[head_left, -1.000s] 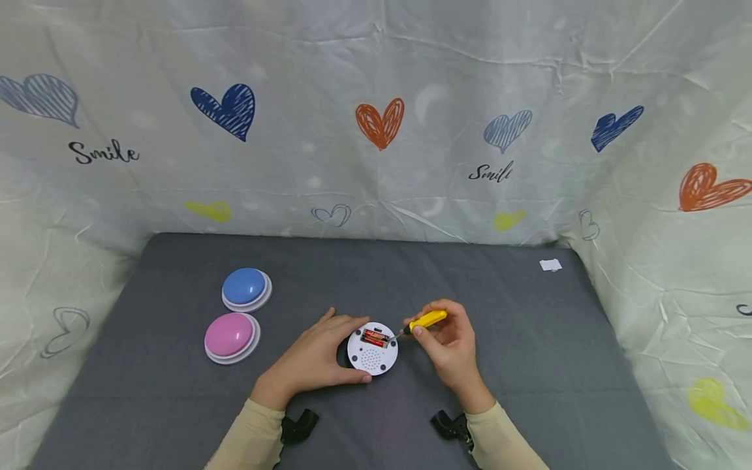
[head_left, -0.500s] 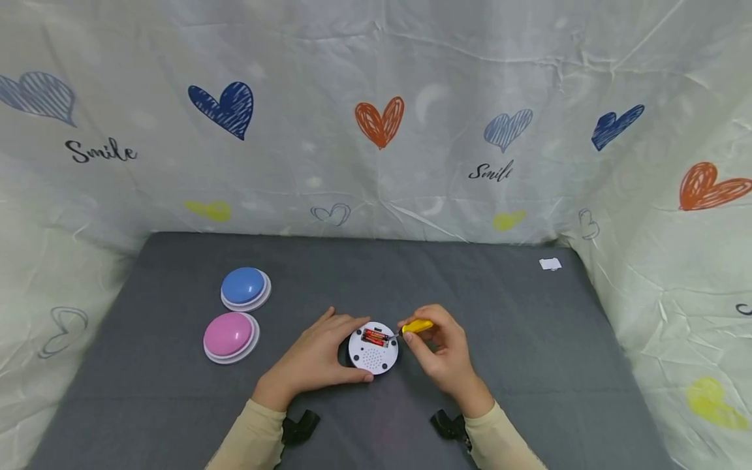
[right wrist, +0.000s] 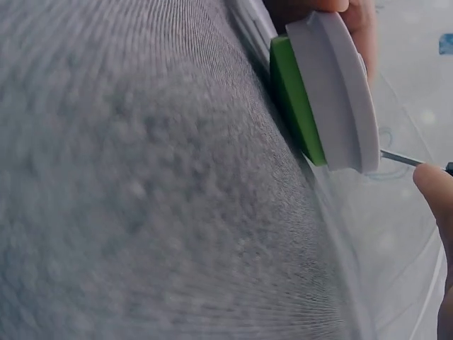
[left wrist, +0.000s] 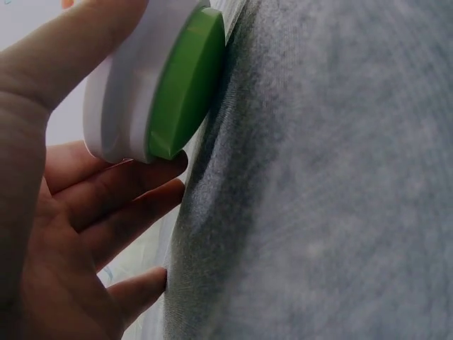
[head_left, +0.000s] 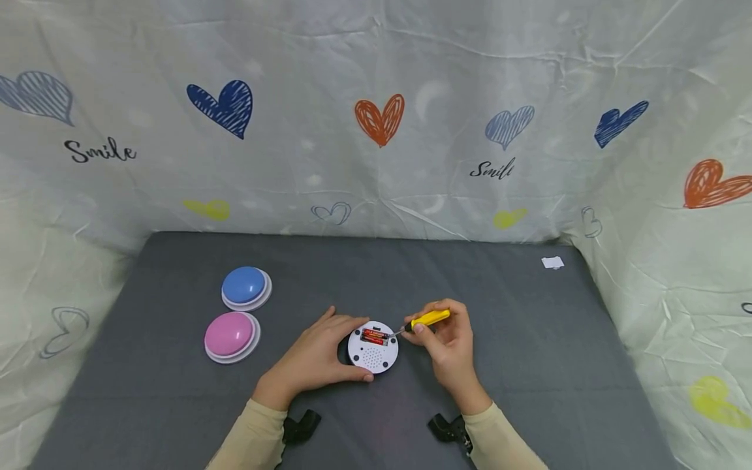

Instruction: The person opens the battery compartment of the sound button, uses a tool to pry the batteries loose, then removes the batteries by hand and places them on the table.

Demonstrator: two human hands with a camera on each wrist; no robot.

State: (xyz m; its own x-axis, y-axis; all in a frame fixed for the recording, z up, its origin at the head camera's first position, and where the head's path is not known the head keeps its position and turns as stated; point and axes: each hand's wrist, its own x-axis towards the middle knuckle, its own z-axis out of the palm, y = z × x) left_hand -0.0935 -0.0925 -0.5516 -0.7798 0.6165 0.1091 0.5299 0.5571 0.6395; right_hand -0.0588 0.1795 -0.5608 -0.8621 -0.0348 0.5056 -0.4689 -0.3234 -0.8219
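Observation:
A push button with a white base [head_left: 370, 360] and a green top [left wrist: 185, 92] lies upside down on the grey table. Two red batteries [head_left: 374, 337] show in its uncovered battery compartment. My left hand [head_left: 314, 356] grips the button from the left, the thumb at its near rim and the fingers at its far rim. In my right hand [head_left: 452, 352] a yellow-handled screwdriver [head_left: 431, 318] is pinched by the fingers and thumb. Its thin metal shaft slants down to the right end of the batteries. Whether the tip touches a battery cannot be made out.
To the left stand a blue push button [head_left: 243, 285] and a pink push button [head_left: 229, 335], both upright on white bases. A small white piece [head_left: 552, 262] lies at the far right of the grey table [head_left: 517, 326]. Behind hangs a curtain [head_left: 437, 59] printed with hearts.
The screwdriver's handle and my right hand dipped toward the button half a second ago, and now they are raised back to the right. My left hand and the button have hardly moved.

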